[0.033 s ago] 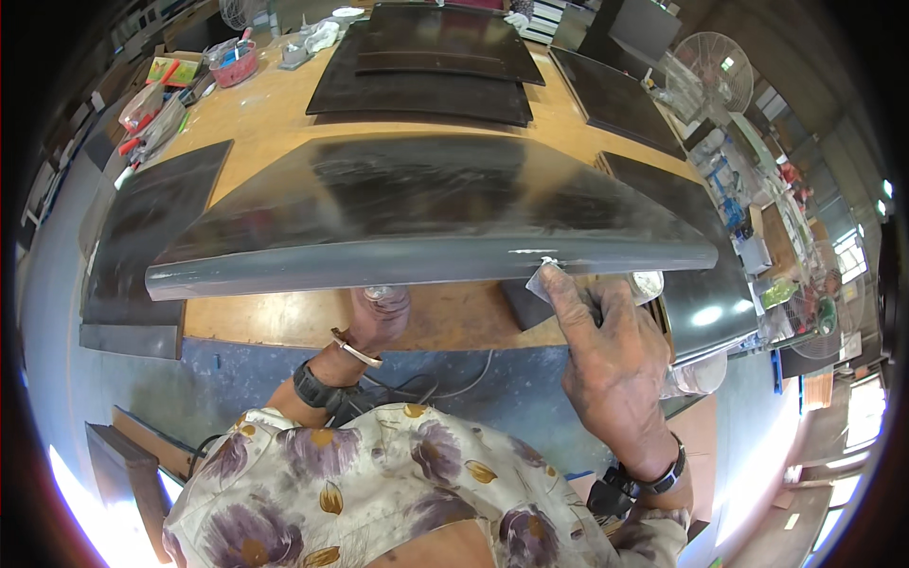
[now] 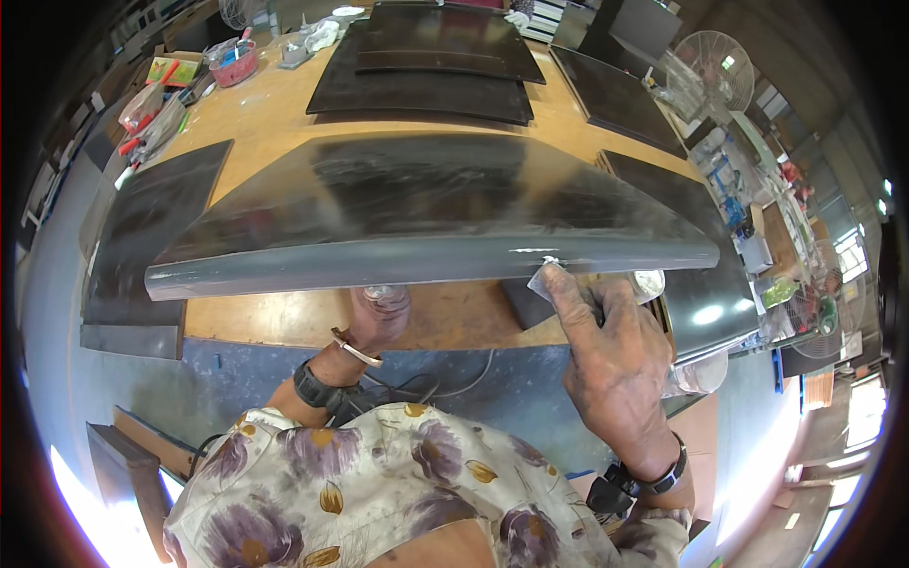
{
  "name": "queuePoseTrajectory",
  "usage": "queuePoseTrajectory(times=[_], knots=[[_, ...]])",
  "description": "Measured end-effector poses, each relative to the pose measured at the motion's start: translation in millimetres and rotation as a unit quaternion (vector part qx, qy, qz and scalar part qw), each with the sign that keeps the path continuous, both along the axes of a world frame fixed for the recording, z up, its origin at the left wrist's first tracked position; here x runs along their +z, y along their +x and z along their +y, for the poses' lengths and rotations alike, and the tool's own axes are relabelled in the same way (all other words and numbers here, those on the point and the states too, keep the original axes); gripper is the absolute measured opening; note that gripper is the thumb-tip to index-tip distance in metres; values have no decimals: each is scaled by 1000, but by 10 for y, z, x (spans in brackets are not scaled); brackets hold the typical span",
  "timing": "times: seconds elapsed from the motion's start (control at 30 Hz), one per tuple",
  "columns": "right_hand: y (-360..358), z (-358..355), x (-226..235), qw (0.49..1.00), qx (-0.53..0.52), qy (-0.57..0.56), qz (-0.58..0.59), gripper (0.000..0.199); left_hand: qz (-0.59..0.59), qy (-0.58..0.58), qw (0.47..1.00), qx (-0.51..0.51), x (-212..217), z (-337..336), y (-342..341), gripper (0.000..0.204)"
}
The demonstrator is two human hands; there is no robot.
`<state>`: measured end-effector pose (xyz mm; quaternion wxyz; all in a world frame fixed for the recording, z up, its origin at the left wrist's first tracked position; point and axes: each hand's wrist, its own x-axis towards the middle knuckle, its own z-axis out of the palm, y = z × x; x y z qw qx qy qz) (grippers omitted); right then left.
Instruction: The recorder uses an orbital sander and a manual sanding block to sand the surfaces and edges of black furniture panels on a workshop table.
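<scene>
A dark panel (image 2: 407, 189) with a rounded grey front edge (image 2: 379, 266) lies across the table before me. My right hand (image 2: 615, 346) pinches a small flat grey scraper (image 2: 540, 286) against that edge. White paste (image 2: 552, 260) sits at the scraper's tip, and a thin white streak (image 2: 533, 251) runs along the edge just above. Beside the right fingers shows a round container (image 2: 648, 284) with white stuff in it, partly covered by the hand. My left hand (image 2: 381, 317) is at the panel's underside, left of middle; its fingers are hidden there.
Other dark panels lie around: a stack (image 2: 426, 80) at the back, one at left (image 2: 151, 237), one at far right (image 2: 615, 99). Tubs and tools (image 2: 232, 66) stand at the back left of the wooden table (image 2: 275, 327). A fan (image 2: 720, 71) stands beyond the right side.
</scene>
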<state>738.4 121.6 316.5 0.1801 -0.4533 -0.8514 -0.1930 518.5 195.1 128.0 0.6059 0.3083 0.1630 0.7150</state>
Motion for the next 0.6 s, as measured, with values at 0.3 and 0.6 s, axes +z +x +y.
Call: queuePoseTrajectory(times=[0.3,0.6], knots=[[-8,12,-28,1000,-20,-1,-15,51,-85,72,988,-104,-98,98,-116,23],[-41,32,4,999,-17,3,-37,55,2,84,996,-26,-69,94,-65,22]])
